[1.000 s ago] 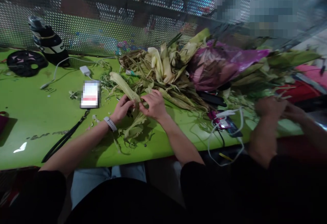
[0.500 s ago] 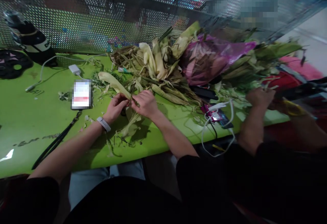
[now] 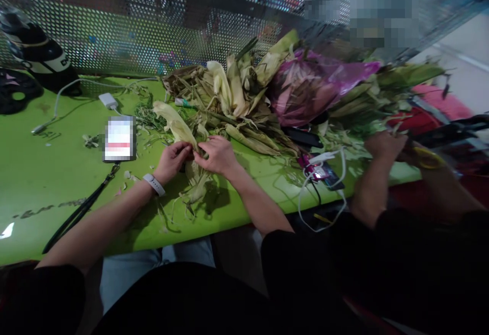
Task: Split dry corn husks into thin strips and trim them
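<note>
Between my two hands is a bundle of pale corn husks [image 3: 179, 126], its upper end fanning up and to the left, its loose ends hanging below over the green table [image 3: 69, 182]. My left hand [image 3: 174, 160] pinches the bundle at its middle, fingers closed. From the other side my right hand [image 3: 217, 155] grips the same spot with thumb and bent fingers. What lies right between the fingertips is partly hidden. Just behind my hands rises a large heap of dried husks [image 3: 237, 90].
A phone [image 3: 119, 138] with a black strap lies left of my hands. Further left stand a dark bottle [image 3: 46, 62] and a white cable. A pink plastic bag [image 3: 301, 90] sits in the heap. At right, a co-worker's hands [image 3: 385, 146] handle plant strips near a cabled power bank [image 3: 330, 177].
The husk bundle's upper end has turned more upright and spread, and its lower ends have shifted. My hands keep nearly the same place. The whole view has slid slightly.
</note>
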Action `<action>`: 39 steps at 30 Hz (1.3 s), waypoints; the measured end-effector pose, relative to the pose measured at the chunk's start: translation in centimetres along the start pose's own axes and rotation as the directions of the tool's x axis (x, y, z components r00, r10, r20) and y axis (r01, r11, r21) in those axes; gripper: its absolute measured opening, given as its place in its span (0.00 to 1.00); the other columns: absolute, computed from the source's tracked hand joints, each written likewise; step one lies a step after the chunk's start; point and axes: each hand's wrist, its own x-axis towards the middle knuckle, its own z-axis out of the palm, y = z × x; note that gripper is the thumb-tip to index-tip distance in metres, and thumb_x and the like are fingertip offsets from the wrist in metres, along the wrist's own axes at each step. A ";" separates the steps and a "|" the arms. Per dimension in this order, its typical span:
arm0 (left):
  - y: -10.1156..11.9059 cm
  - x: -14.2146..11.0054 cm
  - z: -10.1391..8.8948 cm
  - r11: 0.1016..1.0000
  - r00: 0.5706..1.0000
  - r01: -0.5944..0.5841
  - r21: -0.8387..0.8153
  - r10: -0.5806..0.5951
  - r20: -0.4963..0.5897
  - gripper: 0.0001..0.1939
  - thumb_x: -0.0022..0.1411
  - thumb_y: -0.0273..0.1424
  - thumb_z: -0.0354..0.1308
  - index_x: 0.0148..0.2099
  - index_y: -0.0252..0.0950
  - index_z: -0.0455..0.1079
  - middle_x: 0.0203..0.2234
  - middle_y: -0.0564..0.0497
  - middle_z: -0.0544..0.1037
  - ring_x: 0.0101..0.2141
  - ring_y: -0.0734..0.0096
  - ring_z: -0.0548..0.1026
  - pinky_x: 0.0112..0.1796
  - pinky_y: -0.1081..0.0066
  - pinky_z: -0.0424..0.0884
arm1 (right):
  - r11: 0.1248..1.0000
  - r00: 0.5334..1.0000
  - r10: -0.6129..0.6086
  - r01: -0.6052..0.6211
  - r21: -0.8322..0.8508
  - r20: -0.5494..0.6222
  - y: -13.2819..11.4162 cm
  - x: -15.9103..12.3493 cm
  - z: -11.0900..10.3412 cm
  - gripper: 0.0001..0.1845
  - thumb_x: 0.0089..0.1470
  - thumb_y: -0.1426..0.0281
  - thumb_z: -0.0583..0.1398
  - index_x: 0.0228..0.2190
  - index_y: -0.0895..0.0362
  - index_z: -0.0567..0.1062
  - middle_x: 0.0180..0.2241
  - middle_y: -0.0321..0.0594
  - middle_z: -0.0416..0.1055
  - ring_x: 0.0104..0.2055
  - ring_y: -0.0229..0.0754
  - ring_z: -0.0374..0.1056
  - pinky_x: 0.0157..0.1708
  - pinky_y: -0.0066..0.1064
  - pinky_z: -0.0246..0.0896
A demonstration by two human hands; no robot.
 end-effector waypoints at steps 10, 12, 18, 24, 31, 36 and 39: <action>0.1 -0.2 -0.1 0.954 0.991 -0.106 0.280 0.123 -0.044 0.11 0.62 0.39 0.58 0.35 0.35 0.74 0.26 0.50 0.76 0.28 0.69 0.72 0.32 0.70 0.70 | 0.997 0.996 0.073 -0.071 -0.044 0.055 -0.8 0.0 -0.1 0.13 0.57 0.69 0.53 0.26 0.59 0.75 0.25 0.44 0.76 0.26 0.40 0.66 0.30 0.32 0.53; 0.0 -0.2 -0.1 0.958 0.991 -0.101 0.268 0.119 -0.053 0.11 0.62 0.38 0.58 0.36 0.36 0.73 0.26 0.50 0.76 0.28 0.69 0.72 0.32 0.70 0.71 | 0.995 0.993 0.101 -0.101 0.013 0.057 -0.7 0.0 -0.1 0.14 0.57 0.69 0.53 0.24 0.58 0.74 0.25 0.42 0.75 0.26 0.39 0.65 0.30 0.31 0.51; -0.1 -0.3 0.2 0.974 0.990 -0.100 0.201 0.118 -0.077 0.09 0.64 0.38 0.56 0.37 0.37 0.68 0.27 0.51 0.74 0.30 0.69 0.74 0.34 0.69 0.72 | 0.933 0.952 0.301 -0.305 0.191 0.049 0.0 0.2 -0.2 0.13 0.55 0.67 0.55 0.22 0.57 0.72 0.21 0.37 0.71 0.24 0.38 0.63 0.29 0.30 0.51; -0.2 -0.4 0.2 0.885 0.970 -0.228 0.406 0.244 0.012 0.05 0.64 0.33 0.55 0.38 0.38 0.68 0.29 0.50 0.72 0.31 0.68 0.70 0.37 0.68 0.68 | 0.853 0.926 0.344 -0.378 0.361 0.157 0.1 0.4 -0.4 0.11 0.52 0.64 0.58 0.34 0.56 0.76 0.25 0.37 0.74 0.26 0.40 0.66 0.28 0.28 0.56; -0.1 -0.5 0.2 0.903 0.969 -0.227 0.365 0.246 -0.007 0.06 0.65 0.34 0.53 0.38 0.37 0.66 0.30 0.49 0.73 0.32 0.67 0.71 0.38 0.67 0.67 | 0.865 0.909 0.417 -0.399 0.306 0.006 0.2 0.3 0.2 0.15 0.56 0.66 0.53 0.19 0.55 0.63 0.17 0.34 0.61 0.20 0.37 0.54 0.26 0.29 0.48; 0.1 -0.2 -0.1 0.949 0.975 -0.163 0.272 0.197 -0.102 0.07 0.64 0.35 0.56 0.37 0.37 0.65 0.30 0.50 0.73 0.32 0.68 0.70 0.37 0.69 0.66 | 0.833 0.892 0.447 -0.388 0.395 -0.066 0.5 0.3 0.8 0.18 0.62 0.62 0.50 0.22 0.55 0.65 0.18 0.34 0.62 0.21 0.36 0.56 0.27 0.27 0.53; 0.0 -0.1 -0.3 0.958 0.976 -0.135 0.251 0.172 -0.131 0.08 0.62 0.36 0.59 0.35 0.37 0.66 0.27 0.53 0.70 0.30 0.70 0.68 0.36 0.69 0.66 | 0.850 0.906 0.412 -0.345 0.397 -0.096 0.5 0.2 1.1 0.20 0.65 0.60 0.49 0.29 0.56 0.73 0.24 0.37 0.71 0.26 0.38 0.65 0.31 0.28 0.60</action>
